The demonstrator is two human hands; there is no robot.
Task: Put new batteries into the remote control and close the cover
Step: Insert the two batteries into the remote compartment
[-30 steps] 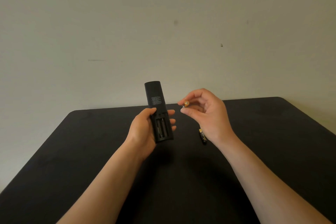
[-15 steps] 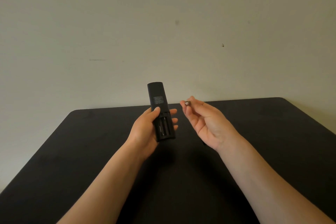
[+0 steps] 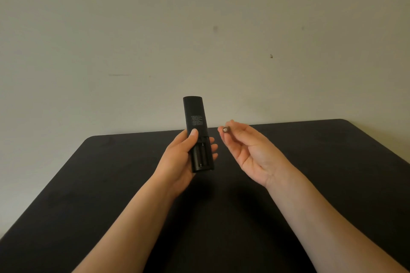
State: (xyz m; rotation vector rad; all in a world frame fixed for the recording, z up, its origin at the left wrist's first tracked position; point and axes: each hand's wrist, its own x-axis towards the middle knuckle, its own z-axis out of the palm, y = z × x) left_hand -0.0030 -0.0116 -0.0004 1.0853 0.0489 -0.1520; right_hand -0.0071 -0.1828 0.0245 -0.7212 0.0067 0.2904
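Turning palm up, the right hand (image 3: 250,150) now pinches the battery (image 3: 225,129) end-on beside the remote (image 3: 195,113), which the left hand (image 3: 179,159) grips; I think insertion comes next

Single head-worn wide-angle view, facing forward-down over table (image 3: 332,162) toward wall (image 3: 133,29); left hand (image 3: 179,157), right hand (image 3: 250,150) near, mid-frame.

Tabletop (image 3: 111,184): black, matte, rounded far corners, its far edge against the wall. Wall (image 3: 155,29): plain off-white, a few small dark specks and one faint horizontal scuff at left.
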